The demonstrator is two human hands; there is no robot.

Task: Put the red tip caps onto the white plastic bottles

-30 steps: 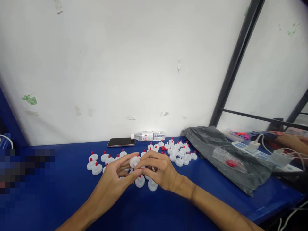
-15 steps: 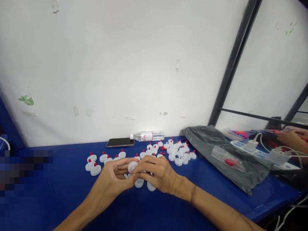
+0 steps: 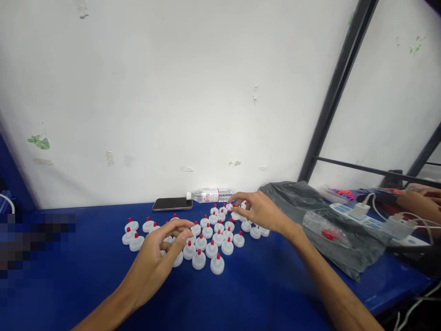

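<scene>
Many white, round plastic caps with red tips stand upright on the blue table, among them a front cap (image 3: pixel 217 265). My left hand (image 3: pixel 161 257) hovers over the left part of the group, fingers curved and thumb apart from them. I see nothing held in it, though its palm is partly hidden. My right hand (image 3: pixel 260 211) reaches over the caps at the back right, thumb and fingers spread around a small gap. Just under its fingertips sits a white cap (image 3: pixel 235 215). The hand covers part of that cluster.
Behind the caps lie a dark phone (image 3: pixel 172 204) and a clear water bottle (image 3: pixel 210 195) against the wall. At the right are a grey plastic bag (image 3: pixel 292 202), a clear packet of red pieces (image 3: pixel 325 228) and a power strip (image 3: pixel 347 213) with chargers. Another person's hand (image 3: pixel 422 202) shows far right.
My hands have come apart from around a white cap. My right hand has moved right and back to the rear cluster; my left hand stays near its place. More front caps are uncovered.
</scene>
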